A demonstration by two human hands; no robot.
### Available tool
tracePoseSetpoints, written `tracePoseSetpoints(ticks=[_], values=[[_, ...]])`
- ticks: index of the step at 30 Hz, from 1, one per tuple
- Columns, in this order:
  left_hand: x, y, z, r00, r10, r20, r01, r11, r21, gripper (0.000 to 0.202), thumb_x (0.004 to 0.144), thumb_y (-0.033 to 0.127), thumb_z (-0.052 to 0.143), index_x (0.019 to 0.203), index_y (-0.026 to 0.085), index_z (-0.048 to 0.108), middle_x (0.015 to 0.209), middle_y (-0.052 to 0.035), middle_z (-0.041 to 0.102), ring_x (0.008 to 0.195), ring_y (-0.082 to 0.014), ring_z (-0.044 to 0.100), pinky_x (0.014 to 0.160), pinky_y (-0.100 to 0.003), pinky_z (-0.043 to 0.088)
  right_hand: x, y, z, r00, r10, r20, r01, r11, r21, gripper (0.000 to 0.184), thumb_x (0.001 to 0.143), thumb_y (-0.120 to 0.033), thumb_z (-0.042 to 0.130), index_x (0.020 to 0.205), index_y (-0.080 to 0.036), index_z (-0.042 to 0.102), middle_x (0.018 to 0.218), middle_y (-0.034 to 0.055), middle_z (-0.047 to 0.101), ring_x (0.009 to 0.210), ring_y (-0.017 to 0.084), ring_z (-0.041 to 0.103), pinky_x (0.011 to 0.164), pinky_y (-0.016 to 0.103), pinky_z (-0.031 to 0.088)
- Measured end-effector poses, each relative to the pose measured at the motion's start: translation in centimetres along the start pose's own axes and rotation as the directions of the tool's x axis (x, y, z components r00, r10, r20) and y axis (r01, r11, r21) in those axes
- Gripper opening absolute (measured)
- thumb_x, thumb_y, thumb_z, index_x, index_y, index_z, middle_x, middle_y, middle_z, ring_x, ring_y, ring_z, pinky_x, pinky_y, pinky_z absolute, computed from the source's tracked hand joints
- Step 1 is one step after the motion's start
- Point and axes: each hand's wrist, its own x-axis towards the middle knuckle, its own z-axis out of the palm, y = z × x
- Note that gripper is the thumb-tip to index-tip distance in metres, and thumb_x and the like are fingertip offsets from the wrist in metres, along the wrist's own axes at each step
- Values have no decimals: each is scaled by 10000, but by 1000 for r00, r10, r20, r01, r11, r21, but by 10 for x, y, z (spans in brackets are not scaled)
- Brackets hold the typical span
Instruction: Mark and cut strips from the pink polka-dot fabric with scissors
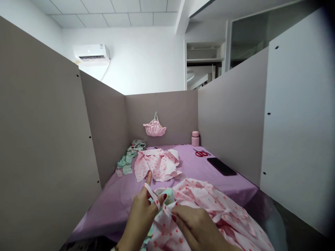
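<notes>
A pink cloth with red dots (209,212) lies bunched at the near edge of the purple-covered table (117,198). My left hand (142,212) has a strip of that cloth looped over its raised forefinger and pinched under the thumb. My right hand (195,225) rests on the cloth just to the right, its fingertips pinching the fabric where the strip meets it. A bit of mint-green cloth (167,195) shows between the hands.
A second dotted pink cloth pile (157,165) lies mid-table, green scraps (127,162) at its left. A small pink pouch (155,128) hangs on the back panel. A pink bottle (195,138), red scissors (202,153) and a black phone (221,166) sit right. Panels wall three sides.
</notes>
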Motion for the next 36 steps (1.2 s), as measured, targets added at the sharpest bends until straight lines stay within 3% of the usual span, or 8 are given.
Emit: tracePoseSetpoints(ticks=[4, 10, 13, 19, 25, 30, 34, 36], values=[[-3, -3, -4, 982, -13, 187, -36, 966, 256, 798, 694, 311, 672, 1381, 169, 292, 639, 38, 530, 572, -122, 406, 555, -212, 355, 3, -5, -15, 998, -59, -34, 60, 998, 21, 273, 913, -264, 366, 739, -176, 558, 694, 36, 614, 601, 132, 533, 562, 248, 358], [-13, 5, -2, 906, -41, 421, -38, 983, 178, 801, 667, 256, 696, 1371, 187, 319, 727, 8, 594, 656, -138, 489, 660, -234, 410, 13, -2, -25, 992, 52, -113, -29, 980, 195, 228, 829, -333, 556, 671, -170, 575, 600, -10, 562, 548, 108, 473, 537, 237, 333], [-17, 6, 1, 873, -47, 486, 7, 996, 85, 819, 612, 237, 742, 1345, 222, 375, 722, 12, 584, 639, -128, 482, 647, -234, 406, 15, 0, -22, 988, 85, -131, -46, 961, 273, 226, 801, -339, 593, 656, -167, 572, 579, -26, 536, 526, 96, 433, 515, 231, 312], [-25, 3, 6, 832, -97, 547, 175, 980, -91, 853, 570, 207, 767, 1331, 282, 388, 634, 57, 500, 528, -75, 423, 537, -200, 361, 14, 6, -16, 973, 170, -153, -96, 911, 401, 319, 817, -427, 554, 636, -166, 520, 564, -36, 465, 523, 89, 371, 497, 232, 276], [-27, 4, 5, 809, -70, 583, 167, 979, -115, 745, 580, 218, 770, 1262, 307, 482, 648, 51, 515, 524, -61, 419, 524, -191, 329, 16, 12, -14, 963, 265, -43, -176, 745, 644, 408, 786, -516, 557, 613, -174, 419, 573, -52, 336, 536, 83, 277, 488, 230, 224], [-27, 3, 6, 802, -16, 597, 105, 988, -115, 685, 577, 372, 778, 1213, 265, 545, 598, 28, 551, 511, -79, 412, 522, -211, 320, 19, 10, -11, 959, 283, 4, -185, 619, 764, 425, 772, -545, 560, 625, -178, 407, 562, -63, 304, 509, 73, 232, 464, 228, 185], [-29, 3, 6, 796, -26, 605, 154, 975, -161, 640, 532, 461, 783, 1114, 262, 606, 580, 32, 544, 493, -71, 402, 509, -202, 309, 17, 7, -11, 954, 297, 48, -211, 546, 811, 406, 757, -527, 593, 655, -170, 428, 552, -71, 322, 477, 57, 212, 431, 220, 152], [-30, 4, 6, 813, -38, 581, 191, 960, -206, 580, 501, 496, 786, 1001, 236, 649, 575, 25, 536, 507, -75, 416, 511, -199, 309, 13, 7, -14, 947, 304, 103, -243, 468, 850, 386, 766, -518, 589, 695, -172, 434, 540, -81, 326, 449, 49, 195, 411, 218, 128]])
